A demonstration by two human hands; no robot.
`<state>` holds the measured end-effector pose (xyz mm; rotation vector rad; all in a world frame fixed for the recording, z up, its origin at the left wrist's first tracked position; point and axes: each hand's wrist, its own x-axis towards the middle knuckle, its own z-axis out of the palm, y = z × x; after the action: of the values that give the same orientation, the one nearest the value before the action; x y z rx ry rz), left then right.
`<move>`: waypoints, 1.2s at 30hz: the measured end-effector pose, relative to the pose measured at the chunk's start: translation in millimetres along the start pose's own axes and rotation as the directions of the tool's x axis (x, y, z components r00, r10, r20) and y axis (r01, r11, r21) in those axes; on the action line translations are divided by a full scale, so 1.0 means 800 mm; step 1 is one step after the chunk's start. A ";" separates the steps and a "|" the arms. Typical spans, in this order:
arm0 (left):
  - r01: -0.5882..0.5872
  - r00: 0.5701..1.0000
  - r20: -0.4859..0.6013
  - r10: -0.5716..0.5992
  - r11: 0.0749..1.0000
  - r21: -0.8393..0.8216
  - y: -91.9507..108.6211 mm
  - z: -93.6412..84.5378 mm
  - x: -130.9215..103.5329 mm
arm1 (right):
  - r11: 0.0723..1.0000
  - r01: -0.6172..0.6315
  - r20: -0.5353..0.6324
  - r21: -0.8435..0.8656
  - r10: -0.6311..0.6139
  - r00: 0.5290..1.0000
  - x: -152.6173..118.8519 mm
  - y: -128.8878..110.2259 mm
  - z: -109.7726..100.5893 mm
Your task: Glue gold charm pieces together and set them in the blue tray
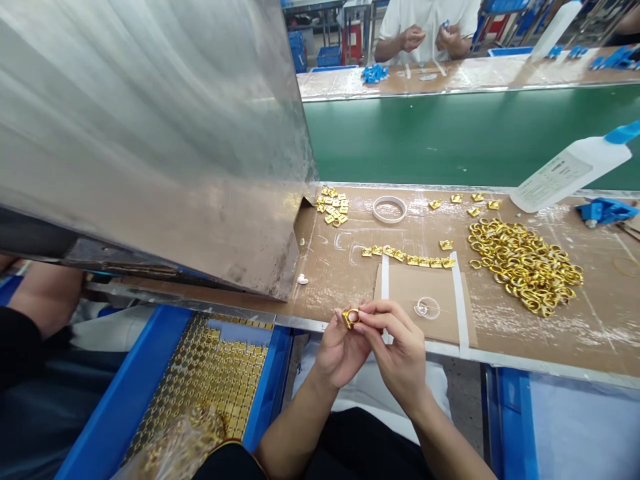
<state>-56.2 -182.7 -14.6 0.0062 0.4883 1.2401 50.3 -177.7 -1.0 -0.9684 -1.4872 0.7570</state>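
A gold ring (352, 316) with a squarish flat top is pinched between my two hands, just in front of the bench edge. The fingers of my left hand (340, 350) grip its flat top, while my right hand (400, 347) pinches the band from the other side. Just beyond them lies a piece of cardboard (400, 287) fixed with white tape strips, bearing a small clear round dish (427, 308). Along the cardboard's far edge runs a row of gold square pieces (413, 260). To the right is a heap of gold rings (525, 267).
A large metal housing (165, 147) slants across the left. At lower left, a blue tray (115, 400) holds rows of gold pieces. Further back are a tape roll (389, 209), a white bottle (570, 173), a blue tool (606, 211) and a green belt (450, 133). Another person (427, 30) works opposite.
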 end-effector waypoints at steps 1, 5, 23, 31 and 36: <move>0.007 1.000 -0.002 -0.007 1.000 -0.019 0.001 0.000 -0.001 | 1.000 -0.001 0.000 -0.002 0.001 1.000 -0.001 0.001 0.001; 0.025 0.999 -0.038 -0.026 0.999 -0.020 0.004 0.003 -0.004 | 1.000 -0.022 -0.006 -0.016 0.022 1.000 -0.006 0.003 0.003; -0.007 0.985 -0.172 -0.010 0.995 -0.100 0.015 0.013 -0.004 | 0.999 -0.002 0.090 -0.047 0.006 0.996 0.005 0.009 0.004; -0.001 0.991 -0.136 0.000 1.000 -0.006 0.017 0.012 -0.005 | 0.997 -0.024 0.082 -0.075 0.030 0.996 0.002 0.008 0.007; 0.001 0.987 -0.158 -0.005 1.000 -0.023 0.020 0.011 -0.005 | 0.997 0.014 0.090 -0.075 -0.007 0.996 0.002 0.006 0.007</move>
<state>-68.3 -179.1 -1.3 -0.1130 0.6110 1.2488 45.2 -173.6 -5.1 -0.9936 -1.6078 0.7493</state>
